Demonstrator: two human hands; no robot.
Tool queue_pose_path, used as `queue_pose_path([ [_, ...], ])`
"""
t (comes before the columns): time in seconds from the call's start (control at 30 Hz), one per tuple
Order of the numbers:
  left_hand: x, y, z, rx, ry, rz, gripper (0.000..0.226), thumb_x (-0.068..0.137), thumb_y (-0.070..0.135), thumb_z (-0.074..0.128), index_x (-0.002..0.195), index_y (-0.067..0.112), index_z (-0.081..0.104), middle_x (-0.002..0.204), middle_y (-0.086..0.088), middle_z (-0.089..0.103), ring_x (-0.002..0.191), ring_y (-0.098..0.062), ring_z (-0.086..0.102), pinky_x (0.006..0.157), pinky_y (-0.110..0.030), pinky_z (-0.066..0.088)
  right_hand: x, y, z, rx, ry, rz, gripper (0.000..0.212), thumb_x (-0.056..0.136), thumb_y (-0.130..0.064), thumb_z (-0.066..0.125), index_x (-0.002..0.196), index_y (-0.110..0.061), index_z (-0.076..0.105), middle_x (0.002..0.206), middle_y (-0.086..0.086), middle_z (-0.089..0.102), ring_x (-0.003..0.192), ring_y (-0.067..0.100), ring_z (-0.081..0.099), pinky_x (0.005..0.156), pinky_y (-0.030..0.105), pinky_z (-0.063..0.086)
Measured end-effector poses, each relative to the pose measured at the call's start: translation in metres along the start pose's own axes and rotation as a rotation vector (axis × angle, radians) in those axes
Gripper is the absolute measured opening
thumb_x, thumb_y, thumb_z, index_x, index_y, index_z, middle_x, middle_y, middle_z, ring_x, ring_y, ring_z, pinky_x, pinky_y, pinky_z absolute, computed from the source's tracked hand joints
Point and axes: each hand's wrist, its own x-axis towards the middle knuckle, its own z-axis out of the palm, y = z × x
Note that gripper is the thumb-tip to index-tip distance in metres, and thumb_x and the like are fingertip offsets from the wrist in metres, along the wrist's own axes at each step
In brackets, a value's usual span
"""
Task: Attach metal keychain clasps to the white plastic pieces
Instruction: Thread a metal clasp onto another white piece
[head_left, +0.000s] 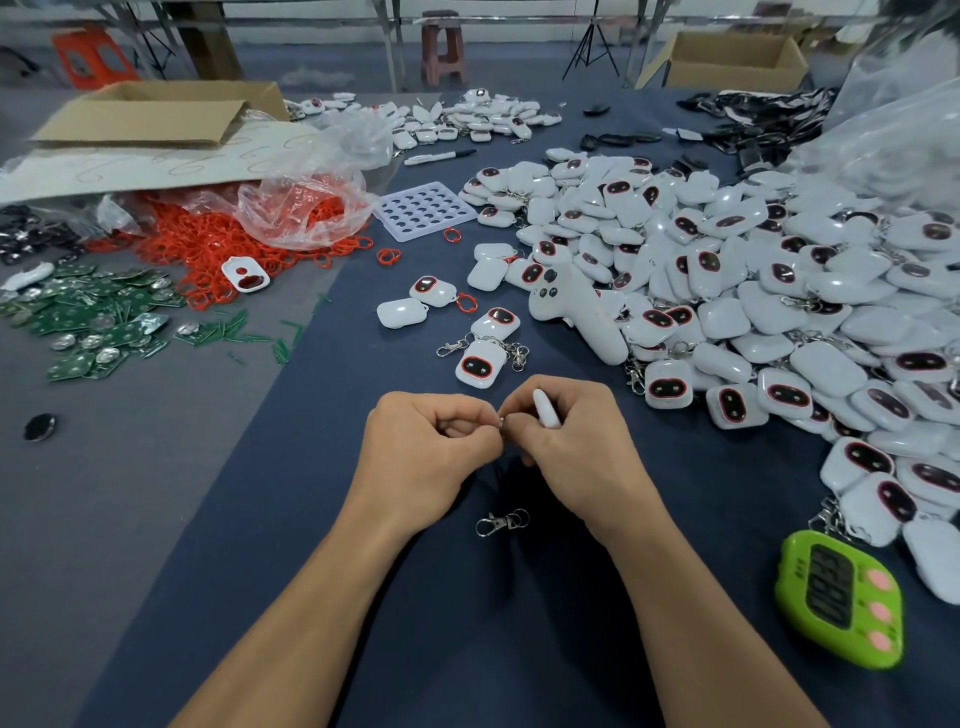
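A dark blue cloth (467, 623) is being crowded on its right side by a heap of white plastic pieces (753, 270). At mid-cloth, one white plastic piece (545, 410) is being grasped in the curled fingers of the right hand (571, 447). A small metal ring (501, 422) is being pinched against its edge by the left hand (431, 452).

The ring is judged likely to be dropped if the pinch is being loosened while it is being worked on, since little of it is being held. The piece's loop could be strained if the ring is being forced at an angle.

The heaped pieces, the red rings (208, 244) and the green circuit boards (88, 317) are too many to be counted. One green timer (841, 603) is being kept at the near right. One loose clasp (501, 522) is lying just short of the hands.
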Motion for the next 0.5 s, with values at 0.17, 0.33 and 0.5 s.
queue_pose_path([
  [0.17, 0.0, 0.002, -0.001, 0.007, 0.047, -0.032, 0.012, 0.066, 0.016, 0.068, 0.067, 0.024, 0.078, 0.05, 0.007, 0.046, 0.048, -0.009, 0.031, 0.044, -0.018, 0.028, -0.001, 0.0, 0.004, 0.002, 0.035, 0.026, 0.02, 0.084, -0.008, 0.066, 0.075, -0.026, 0.071, 0.065, -0.009, 0.067, 0.056, 0.005, 0.056, 0.056, 0.029, 0.049],
  [0.33, -0.001, 0.003, 0.0, 0.159, 0.181, -0.019, 0.014, 0.062, 0.027, 0.065, 0.068, 0.034, 0.075, 0.048, 0.014, 0.053, 0.046, -0.003, 0.041, 0.046, -0.011, 0.035, 0.0, 0.0, 0.004, 0.187, 0.158, 0.131, 0.031, 0.064, -0.017, 0.053, 0.087, -0.039, 0.054, 0.084, -0.006, 0.076, 0.059, 0.012, 0.061, 0.054, 0.029, 0.053],
  [0.5, 0.016, -0.001, -0.007, 0.615, 0.32, 0.081, 0.011, 0.069, 0.04, 0.06, 0.069, 0.033, 0.069, 0.064, 0.016, 0.063, 0.064, -0.006, 0.058, 0.058, -0.019, 0.041, 0.002, -0.002, 0.001, 0.17, 0.161, 0.174, 0.018, 0.064, -0.013, 0.05, 0.072, -0.029, 0.054, 0.089, -0.014, 0.077, 0.063, 0.014, 0.071, 0.054, 0.033, 0.055],
])
